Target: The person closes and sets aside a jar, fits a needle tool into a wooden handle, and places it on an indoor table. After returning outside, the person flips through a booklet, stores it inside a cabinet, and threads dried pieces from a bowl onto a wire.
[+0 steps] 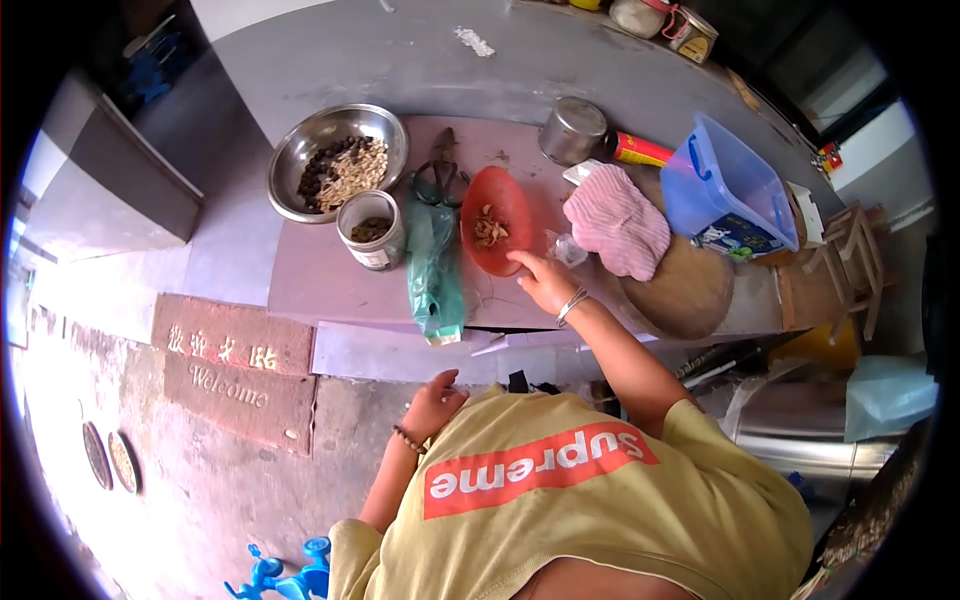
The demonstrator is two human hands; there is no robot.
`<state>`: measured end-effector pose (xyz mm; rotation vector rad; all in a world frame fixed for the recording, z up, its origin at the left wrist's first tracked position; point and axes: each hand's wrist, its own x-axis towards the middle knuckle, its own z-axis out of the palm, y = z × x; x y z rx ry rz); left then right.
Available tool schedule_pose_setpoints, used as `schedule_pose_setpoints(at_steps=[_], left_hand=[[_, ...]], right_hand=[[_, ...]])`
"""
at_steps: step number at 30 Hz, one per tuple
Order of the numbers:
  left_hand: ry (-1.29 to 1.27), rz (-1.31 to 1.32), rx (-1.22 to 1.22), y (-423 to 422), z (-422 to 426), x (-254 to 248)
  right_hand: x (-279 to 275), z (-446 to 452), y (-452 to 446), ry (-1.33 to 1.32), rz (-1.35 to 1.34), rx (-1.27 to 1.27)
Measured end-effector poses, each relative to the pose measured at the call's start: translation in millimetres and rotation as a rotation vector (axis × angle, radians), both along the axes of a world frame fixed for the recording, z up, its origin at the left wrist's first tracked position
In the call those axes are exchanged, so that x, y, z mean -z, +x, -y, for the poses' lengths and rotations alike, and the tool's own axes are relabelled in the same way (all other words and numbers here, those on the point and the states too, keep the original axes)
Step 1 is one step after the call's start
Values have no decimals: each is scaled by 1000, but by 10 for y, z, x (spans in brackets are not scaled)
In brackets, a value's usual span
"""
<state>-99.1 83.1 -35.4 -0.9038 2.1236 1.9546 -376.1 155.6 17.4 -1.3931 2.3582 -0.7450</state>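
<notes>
My right hand, with silver bangles at its wrist, grips the near right rim of a red plastic bowl. A small heap of dried, yellowish-brown pieces lies in the bowl. Close to my belly, my left hand hangs off the table with its fingers loosely bent and apart, holding nothing that I can see. Left of the bowl lies a crumpled green plastic bag, with dark-handled scissors behind it. A tub of dark bits stands beside the bag.
A steel basin holds dark round pieces and pale ones. To the right are a pink knitted cloth, a round wooden board, a blue plastic box and a metal pot. A welcome mat lies on the floor.
</notes>
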Motion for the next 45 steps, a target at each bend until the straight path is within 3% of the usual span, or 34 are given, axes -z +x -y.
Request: schedule_pose_setpoints(at_steps=[4, 6, 10, 12, 18, 20, 22, 25, 28, 34, 35, 38, 40, 42, 45], left_hand=[[-17, 52, -25, 64, 38, 15], [-21, -10, -53, 120, 85, 113], [-105, -141, -131, 80, 211, -69], [-30, -209, -162, 12, 287, -110], [332, -270, 93, -282, 399, -599], [522, -368, 130, -446, 345, -678], [550, -384, 258, -587, 311, -719], [863, -624, 42, -726, 114, -728], [969, -745, -114, -772, 65, -856], [994, -820, -239, -548, 90, -837], [907, -776, -265, -507, 122, -840], [873, -735, -382, -308, 164, -799], [817, -725, -466, -143, 179, -806], [793, -728, -514, 1, 184, -824], [787, -737, -572, 193, 193, -782]], right_hand=[[-89, 3, 6, -98, 144, 177], [-67, -56, -44, -300, 84, 185], [-270, -306, 58, -357, -6, 278], [-397, -461, 152, -366, -34, 320], [-689, -902, 434, -322, -69, 411], [-773, -949, 530, -369, -82, 177], [-799, -947, 611, -351, 21, 77], [-854, -827, 732, -353, 9, -54], [-793, -750, 796, -348, 61, -140], [-709, -688, 757, -333, -138, -450], [-711, -670, 764, -333, -126, -463], [-729, -583, 746, -361, 22, -461], [-724, -527, 637, -229, 333, -137], [-666, -443, 455, -238, 129, -27], [-609, -270, 313, -149, 42, -33]])
